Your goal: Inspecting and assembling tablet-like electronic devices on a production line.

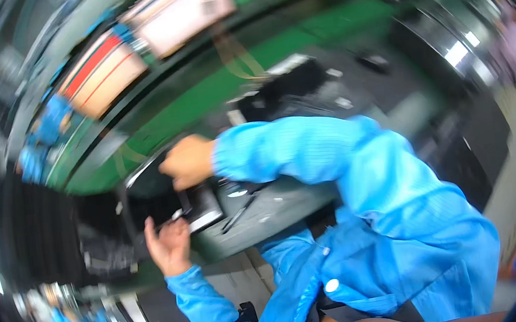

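Observation:
My right hand (190, 162) reaches far to the left, over a dark flat panel (148, 192) on the bench. Its fingers are curled closed, and whatever they may hold is hidden and blurred. Nearer to me, my left hand (171, 243) is at the panel's front edge with thumb and fingers apart. Close to its fingertips is a small dark-and-white piece that I cannot make out. Beside the panel lies a dark plate with a white edge (206, 214). A thin black pen-like tool (239, 213) rests to the right of that.
Upright black sheets (36, 236) stand in a row at the left. Black parts (287, 85) with small white pieces lie farther back on the bench. Pinkish boxes (180, 15) sit on a shelf beyond the green strip. Co-workers in blue sleeves (46, 133) are at the far left.

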A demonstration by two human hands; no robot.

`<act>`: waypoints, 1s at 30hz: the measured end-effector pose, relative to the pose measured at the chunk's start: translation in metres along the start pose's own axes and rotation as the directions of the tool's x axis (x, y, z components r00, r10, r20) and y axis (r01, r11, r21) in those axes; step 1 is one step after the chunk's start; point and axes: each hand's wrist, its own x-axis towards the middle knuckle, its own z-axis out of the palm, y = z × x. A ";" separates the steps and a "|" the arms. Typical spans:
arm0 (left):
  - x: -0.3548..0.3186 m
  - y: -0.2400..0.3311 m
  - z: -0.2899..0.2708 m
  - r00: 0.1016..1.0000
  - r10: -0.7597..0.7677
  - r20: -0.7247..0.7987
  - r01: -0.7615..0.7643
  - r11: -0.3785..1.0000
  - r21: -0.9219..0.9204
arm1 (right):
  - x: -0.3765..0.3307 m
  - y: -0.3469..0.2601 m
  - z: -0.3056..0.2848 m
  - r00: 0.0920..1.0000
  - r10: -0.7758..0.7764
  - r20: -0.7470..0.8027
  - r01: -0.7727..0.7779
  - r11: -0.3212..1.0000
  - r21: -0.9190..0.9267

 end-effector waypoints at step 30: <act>-0.081 -0.542 0.118 -0.199 -0.627 0.754 -0.979 0.102 -0.173 | -0.818 -0.013 -0.237 -0.222 0.780 -0.585 -0.951 -0.040 0.307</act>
